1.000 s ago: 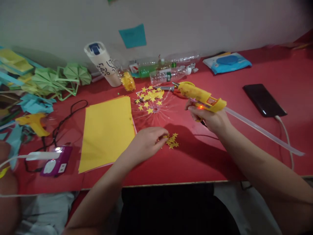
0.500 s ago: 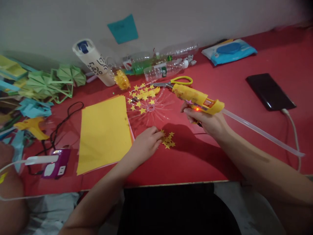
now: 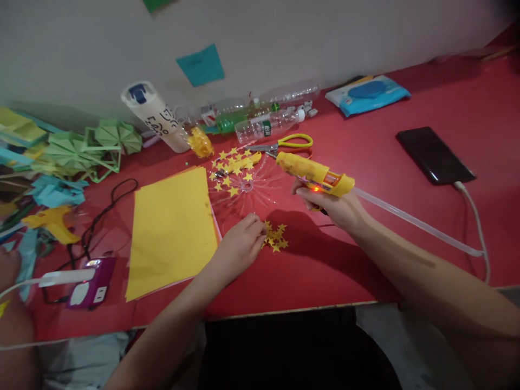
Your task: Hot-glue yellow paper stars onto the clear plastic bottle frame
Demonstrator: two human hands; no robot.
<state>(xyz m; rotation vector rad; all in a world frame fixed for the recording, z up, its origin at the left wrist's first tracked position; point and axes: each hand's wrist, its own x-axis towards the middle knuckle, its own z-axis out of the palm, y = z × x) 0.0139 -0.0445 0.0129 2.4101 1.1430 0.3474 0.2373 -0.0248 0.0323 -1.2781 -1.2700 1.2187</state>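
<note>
My right hand (image 3: 335, 208) is wrapped round a yellow hot glue gun (image 3: 314, 172), its red light lit and a long clear glue stick jutting from the back. Its nozzle points left, above the table. At the left edge of a small pile of yellow paper stars (image 3: 276, 236), my left hand (image 3: 244, 241) has its fingers bent together; their tips are partly hidden, so what they pinch does not show. Beyond lies a clear plastic piece cut into thin strips round a ring (image 3: 246, 186), with more yellow stars (image 3: 233, 191) on and beside it.
Yellow paper sheets (image 3: 170, 233) lie left of my left hand. Scissors (image 3: 294, 141), plastic bottles (image 3: 260, 129), a tumbler (image 3: 156, 116) and wipes (image 3: 368, 95) stand or lie behind. A phone (image 3: 434, 154) charges at right. A purple power adapter (image 3: 91, 281), another glue gun (image 3: 52, 222) and a person's arm (image 3: 16, 325) are left.
My left fingers have drawn together at the star pile. The glue gun in my right hand sits slightly further left and lower in view; the whole view has shifted a little.
</note>
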